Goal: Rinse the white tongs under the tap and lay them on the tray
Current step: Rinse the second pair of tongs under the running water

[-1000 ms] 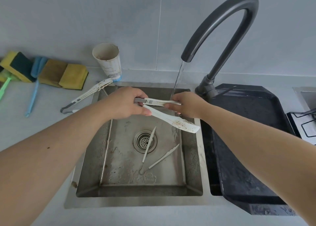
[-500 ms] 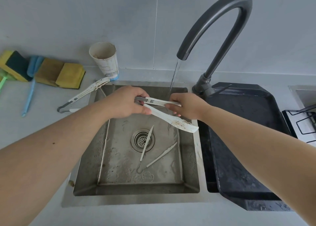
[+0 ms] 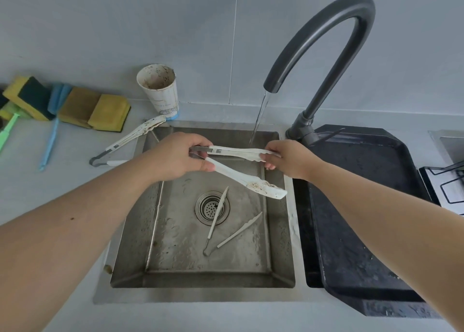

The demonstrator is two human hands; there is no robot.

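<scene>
The white tongs (image 3: 241,166) hang over the sink (image 3: 160,231), spread in a V, with the hinge end at about nine o'clock and the blades toward three. The left hand (image 3: 175,158) is wrapped about the hinge end, thumb underneath. Moving rightward, the water stream (image 3: 258,117) from the tap (image 3: 324,43) falls at about twelve o'clock onto the upper arm, just left of the right hand (image 3: 288,158), whose fingertips pinch that arm's tip. The lower arm juts toward four o'clock, its blade brown-speckled and out of the stream. Against the frame of a second ago, the hands sit much as they did, but the right hand has slid a little outward along the upper arm, and more of that arm now shows under the water; the dirty lower blade looks unchanged. I judge the rinse only partly done: the lower blade must yet come under the flow. The black tray (image 3: 376,206) at three o'clock carries nothing of the task so far.
</scene>
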